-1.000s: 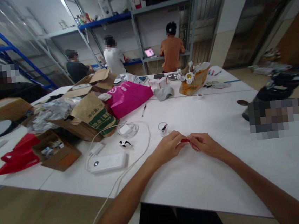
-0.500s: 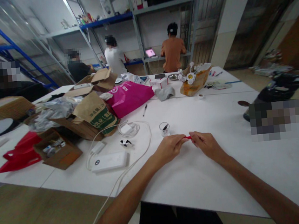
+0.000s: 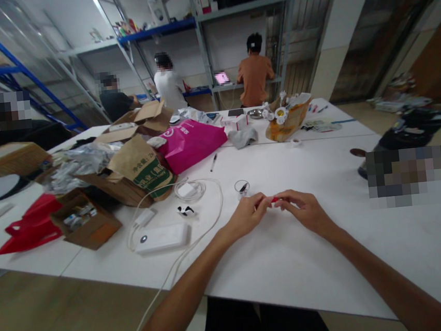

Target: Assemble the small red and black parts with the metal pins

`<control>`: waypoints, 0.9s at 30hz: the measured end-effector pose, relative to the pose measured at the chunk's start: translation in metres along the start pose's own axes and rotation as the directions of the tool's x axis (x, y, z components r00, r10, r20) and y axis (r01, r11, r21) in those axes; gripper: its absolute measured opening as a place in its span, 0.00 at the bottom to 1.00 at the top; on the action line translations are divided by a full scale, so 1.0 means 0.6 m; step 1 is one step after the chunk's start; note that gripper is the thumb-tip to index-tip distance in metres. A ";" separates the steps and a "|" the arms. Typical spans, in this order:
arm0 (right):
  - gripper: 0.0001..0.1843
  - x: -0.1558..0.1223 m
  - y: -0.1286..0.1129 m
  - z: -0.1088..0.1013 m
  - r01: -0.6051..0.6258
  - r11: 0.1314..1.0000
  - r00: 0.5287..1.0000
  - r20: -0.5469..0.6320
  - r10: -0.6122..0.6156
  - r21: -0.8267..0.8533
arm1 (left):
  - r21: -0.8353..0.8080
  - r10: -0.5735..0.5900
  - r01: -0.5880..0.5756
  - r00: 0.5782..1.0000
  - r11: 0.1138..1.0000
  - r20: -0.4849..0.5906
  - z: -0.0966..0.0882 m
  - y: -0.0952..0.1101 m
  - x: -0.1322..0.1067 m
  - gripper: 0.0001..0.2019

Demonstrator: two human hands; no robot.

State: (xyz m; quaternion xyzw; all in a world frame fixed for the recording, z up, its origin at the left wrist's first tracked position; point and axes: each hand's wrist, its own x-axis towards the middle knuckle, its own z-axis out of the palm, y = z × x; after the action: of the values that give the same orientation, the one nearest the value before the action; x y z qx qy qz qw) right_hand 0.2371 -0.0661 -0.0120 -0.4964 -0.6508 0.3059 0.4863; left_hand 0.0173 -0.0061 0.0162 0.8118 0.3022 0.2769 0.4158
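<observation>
A small red piece (image 3: 274,200), thin and mostly covered by fingers, is pinched between my two hands above the white table (image 3: 331,259). My left hand (image 3: 250,212) grips its left end with thumb and fingers closed. From the other side, my right hand (image 3: 300,209) holds it in a pinch. What kind of thing the red piece is I cannot make out. Just beyond my left hand stands a small clear glass (image 3: 242,187) with something dark in it.
Left of my hands lie a white power bank (image 3: 163,238), a coiled white cable (image 3: 189,191) and a black-and-white item (image 3: 186,210). Boxes, a brown paper bag (image 3: 140,168) and a magenta bag (image 3: 193,143) crowd the left side. At the right edge a person's dark sleeve (image 3: 415,126) shows.
Both hands have shifted slightly and their fingers have drawn closer together. Less of the red piece shows between them. The things on the table look unmoved.
</observation>
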 end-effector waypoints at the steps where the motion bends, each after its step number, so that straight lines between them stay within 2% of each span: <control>1: 0.20 0.001 0.002 -0.001 -0.025 0.999 1.000 -0.006 0.025 0.045 | 0.013 0.028 -0.028 0.999 1.000 -0.022 0.001 -0.002 0.001 0.22; 4: 0.24 0.004 0.005 -0.003 -0.103 0.987 0.995 0.016 0.102 0.124 | 0.048 0.114 -0.111 0.990 0.993 -0.085 0.004 -0.008 0.002 0.18; 9: 0.28 0.006 0.002 -0.003 -0.143 0.985 0.988 0.066 0.137 0.100 | 0.135 0.186 -0.168 0.973 0.977 -0.138 0.004 -0.016 0.003 0.16; 18: 0.23 0.010 0.007 -0.006 -0.090 0.973 0.995 -0.025 0.098 0.213 | 0.175 0.145 -0.123 0.983 0.977 -0.115 0.004 -0.023 0.006 0.23; 23: 0.23 0.010 0.004 -0.006 -0.099 0.973 0.994 -0.012 0.104 0.206 | 0.081 0.093 -0.083 0.988 0.993 -0.126 0.003 -0.017 0.008 0.18; 27: 0.21 0.011 0.001 -0.005 -0.097 0.975 0.995 -0.016 0.102 0.200 | 0.067 0.070 -0.062 0.989 0.996 -0.129 0.000 -0.011 0.008 0.15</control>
State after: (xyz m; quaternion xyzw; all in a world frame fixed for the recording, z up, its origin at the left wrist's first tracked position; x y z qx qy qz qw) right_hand 0.2397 -0.0600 -0.0096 -0.4812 -0.5849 0.3868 0.5261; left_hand 0.0188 0.0007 0.0114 0.8141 0.3106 0.3336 0.3598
